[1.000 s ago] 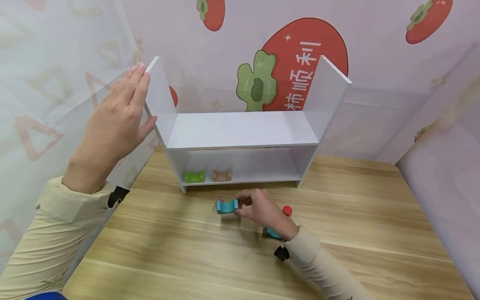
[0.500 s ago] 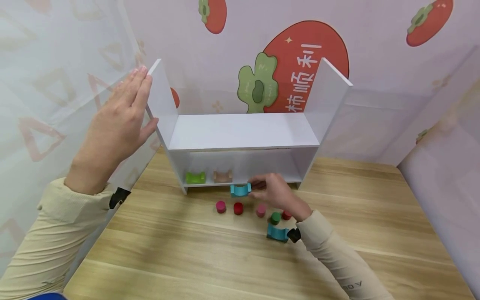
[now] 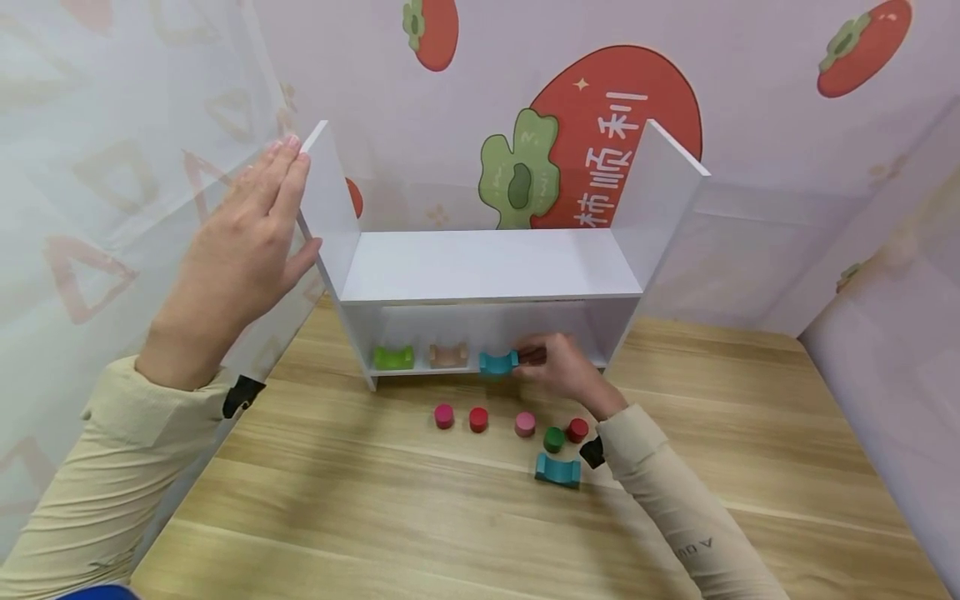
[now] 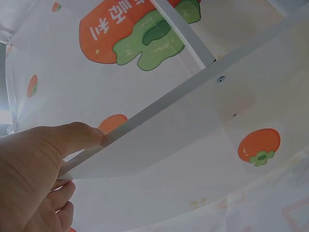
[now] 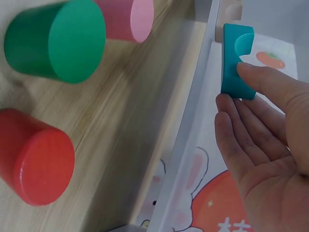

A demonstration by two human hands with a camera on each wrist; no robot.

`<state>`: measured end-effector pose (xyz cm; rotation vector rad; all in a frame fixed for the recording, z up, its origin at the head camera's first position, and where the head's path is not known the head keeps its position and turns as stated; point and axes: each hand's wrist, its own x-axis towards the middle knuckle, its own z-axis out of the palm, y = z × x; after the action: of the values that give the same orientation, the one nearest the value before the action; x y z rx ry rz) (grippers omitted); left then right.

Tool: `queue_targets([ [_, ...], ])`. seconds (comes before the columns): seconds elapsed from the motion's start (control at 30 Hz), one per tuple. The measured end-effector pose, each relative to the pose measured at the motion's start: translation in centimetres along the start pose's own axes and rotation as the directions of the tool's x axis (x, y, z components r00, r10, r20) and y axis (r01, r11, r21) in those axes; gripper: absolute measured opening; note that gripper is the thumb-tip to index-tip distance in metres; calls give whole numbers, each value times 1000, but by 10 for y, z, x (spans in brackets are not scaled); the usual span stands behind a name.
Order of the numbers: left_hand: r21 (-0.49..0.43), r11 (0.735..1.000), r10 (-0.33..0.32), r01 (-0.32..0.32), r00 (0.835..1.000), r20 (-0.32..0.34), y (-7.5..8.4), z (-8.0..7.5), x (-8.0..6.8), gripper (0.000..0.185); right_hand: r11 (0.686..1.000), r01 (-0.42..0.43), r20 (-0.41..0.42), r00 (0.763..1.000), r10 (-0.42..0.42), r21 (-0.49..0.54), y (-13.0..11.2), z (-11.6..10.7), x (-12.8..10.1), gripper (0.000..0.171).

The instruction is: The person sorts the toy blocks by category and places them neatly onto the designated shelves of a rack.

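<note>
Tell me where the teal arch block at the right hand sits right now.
In the head view the teal arch block sits on the white shelf's bottom board, right of the tan block, touched by the right hand.

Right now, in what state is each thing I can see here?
Left hand: flat against the white shelf side panel.
Right hand: its grip touches the teal arch block.
Teal arch block: on the lower shelf board.
Green arch block, tan arch block: resting on the lower board.
Second teal block: on the table.
Five cylinders: standing on the table.
</note>
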<state>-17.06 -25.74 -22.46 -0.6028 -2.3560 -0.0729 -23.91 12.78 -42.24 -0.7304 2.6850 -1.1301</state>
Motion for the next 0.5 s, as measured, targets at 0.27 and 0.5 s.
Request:
queue_targets([
  [0.27, 4, 1000, -1, 1, 1000, 1, 1, 0, 1, 86, 1000, 10, -31, 999, -10, 0, 9, 0, 11, 33],
  [0.5, 7, 1000, 1, -1, 1000, -12, 0, 1, 1, 85, 1000, 8, -42, 999, -9, -17, 13, 4, 19, 35],
])
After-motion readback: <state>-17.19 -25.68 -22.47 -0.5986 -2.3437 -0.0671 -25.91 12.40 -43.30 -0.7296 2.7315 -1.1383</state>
